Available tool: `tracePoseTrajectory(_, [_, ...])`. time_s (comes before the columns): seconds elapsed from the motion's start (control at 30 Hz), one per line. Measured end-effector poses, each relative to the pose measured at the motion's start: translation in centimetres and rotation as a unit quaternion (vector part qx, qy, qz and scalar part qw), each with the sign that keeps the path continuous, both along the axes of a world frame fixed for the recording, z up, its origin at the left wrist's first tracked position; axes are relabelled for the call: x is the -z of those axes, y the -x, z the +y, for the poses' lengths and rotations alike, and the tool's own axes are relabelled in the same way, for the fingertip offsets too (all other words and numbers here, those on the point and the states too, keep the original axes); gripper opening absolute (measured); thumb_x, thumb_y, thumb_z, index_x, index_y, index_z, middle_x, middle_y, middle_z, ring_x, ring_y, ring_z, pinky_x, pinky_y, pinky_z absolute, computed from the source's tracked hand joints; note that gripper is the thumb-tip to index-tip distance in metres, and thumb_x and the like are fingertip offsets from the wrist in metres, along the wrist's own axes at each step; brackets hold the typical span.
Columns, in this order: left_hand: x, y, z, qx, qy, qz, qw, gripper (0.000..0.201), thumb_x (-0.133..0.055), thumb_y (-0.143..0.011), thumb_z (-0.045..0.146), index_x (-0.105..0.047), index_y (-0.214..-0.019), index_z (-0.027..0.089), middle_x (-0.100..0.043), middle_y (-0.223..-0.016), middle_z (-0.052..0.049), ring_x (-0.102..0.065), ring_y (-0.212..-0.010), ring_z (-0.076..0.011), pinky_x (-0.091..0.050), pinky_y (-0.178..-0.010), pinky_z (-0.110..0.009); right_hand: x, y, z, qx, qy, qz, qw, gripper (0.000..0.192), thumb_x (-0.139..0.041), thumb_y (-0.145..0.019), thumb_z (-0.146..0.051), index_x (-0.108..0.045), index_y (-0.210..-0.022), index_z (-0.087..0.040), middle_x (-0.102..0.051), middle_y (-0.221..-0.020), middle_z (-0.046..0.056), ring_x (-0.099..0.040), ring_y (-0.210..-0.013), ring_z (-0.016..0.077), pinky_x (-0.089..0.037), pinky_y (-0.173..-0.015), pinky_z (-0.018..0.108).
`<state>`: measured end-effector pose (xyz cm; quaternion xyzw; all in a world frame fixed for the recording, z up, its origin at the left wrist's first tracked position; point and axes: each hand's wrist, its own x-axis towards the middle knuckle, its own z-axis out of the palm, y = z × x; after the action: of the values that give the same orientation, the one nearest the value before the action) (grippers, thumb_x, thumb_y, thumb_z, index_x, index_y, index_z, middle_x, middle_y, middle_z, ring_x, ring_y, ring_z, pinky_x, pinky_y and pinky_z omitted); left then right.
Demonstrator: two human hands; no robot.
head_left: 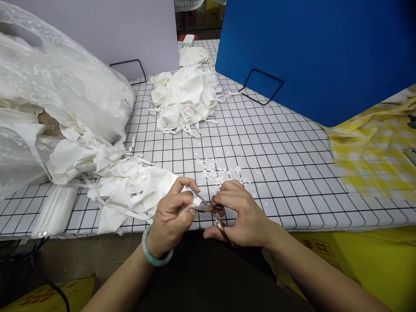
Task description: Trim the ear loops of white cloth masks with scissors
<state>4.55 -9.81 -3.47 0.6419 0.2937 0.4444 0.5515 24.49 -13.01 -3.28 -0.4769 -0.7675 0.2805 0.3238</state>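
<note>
My right hand grips a pair of scissors by the handles, its blades parted and pointing left. Pinched in my left hand is a bit of white fabric, which sits between the blades. The rest of that piece is hidden by my fingers. A heap of white fabric pieces with thin straps lies just left of my left hand. Small white clippings are scattered on the table beyond both hands.
Another white fabric pile lies farther back on the grid-patterned tablecloth. A plastic bag of fabric bulges at left. A blue panel and a pale panel stand behind. Yellow checked cloth covers the right.
</note>
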Motion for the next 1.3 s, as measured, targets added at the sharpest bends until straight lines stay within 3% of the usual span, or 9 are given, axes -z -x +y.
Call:
tracePoseTrajectory(0.13, [-0.1,0.2,0.0,0.003,-0.014,0.014,1.000,0.024,-0.062,-0.094,0.036,-0.070,-0.077,0.020,-0.057,-0.081,-0.010,-0.052,-0.102,-0.0273,-0.048,-0.082,-0.038,-0.2,0.1,0.0,-0.002,0.005,-0.001,1.000,0.045,-0.082,-0.071,-0.051,-0.049,-0.062,-0.022,-0.055,-0.057,-0.003,-0.045,-0.062,0.0155,-0.034,-0.067,0.036])
tracePoseTrajectory(0.43, [0.1,0.5,0.0,0.035,-0.034,0.003,0.999,0.020,-0.060,-0.095,0.032,-0.072,-0.082,0.021,-0.052,-0.066,-0.008,-0.050,-0.105,-0.0285,-0.046,-0.083,-0.038,-0.5,0.2,-0.2,-0.010,-0.006,0.016,1.000,0.048,-0.080,-0.074,-0.057,-0.050,-0.062,-0.021,-0.055,-0.056,-0.002,-0.044,-0.061,0.0150,-0.033,-0.066,0.035])
tracePoseTrajectory(0.87, [0.1,0.0,0.1,0.055,-0.045,0.002,0.997,0.016,-0.060,-0.096,0.025,-0.074,-0.088,0.023,-0.057,-0.067,-0.007,-0.051,-0.105,-0.0259,-0.047,-0.081,-0.035,0.0,-0.2,-0.7,0.003,-0.014,0.022,1.000,0.052,-0.080,-0.075,-0.056,-0.047,-0.058,-0.021,-0.052,-0.051,-0.004,-0.044,-0.058,0.0137,-0.034,-0.066,0.034])
tracePoseTrajectory(1.03, [0.4,-1.6,0.8,0.070,-0.056,0.005,0.996,0.017,-0.060,-0.096,0.024,-0.072,-0.085,0.020,-0.059,-0.067,-0.007,-0.051,-0.107,-0.0257,-0.048,-0.085,-0.036,0.9,-1.1,-1.5,0.052,-0.031,-0.005,0.998,0.050,-0.078,-0.080,-0.053,-0.049,-0.056,-0.020,-0.054,-0.050,-0.002,-0.045,-0.057,0.0133,-0.035,-0.065,0.033])
tracePoseTrajectory(1.17, [1.7,-3.6,1.8,0.111,-0.056,-0.001,0.992,0.016,-0.060,-0.095,0.021,-0.072,-0.084,0.019,-0.063,-0.075,-0.008,-0.051,-0.109,-0.0244,-0.049,-0.090,-0.037,2.5,-2.5,-2.5,0.125,-0.037,-0.017,0.991,0.052,-0.075,-0.085,-0.050,-0.048,-0.052,-0.019,-0.052,-0.047,-0.002,-0.042,-0.054,0.0125,-0.034,-0.060,0.032])
tracePoseTrajectory(1.3, [2.9,-4.8,2.5,0.119,-0.023,0.026,0.992,0.021,-0.060,-0.096,0.027,-0.072,-0.081,0.018,-0.062,-0.094,-0.011,-0.052,-0.112,-0.0247,-0.049,-0.095,-0.040,4.0,-3.9,-3.5,0.222,0.071,0.068,0.970,0.051,-0.075,-0.079,-0.063,-0.057,-0.058,-0.020,-0.053,-0.054,0.000,-0.045,-0.055,0.0144,-0.039,-0.055,0.030])
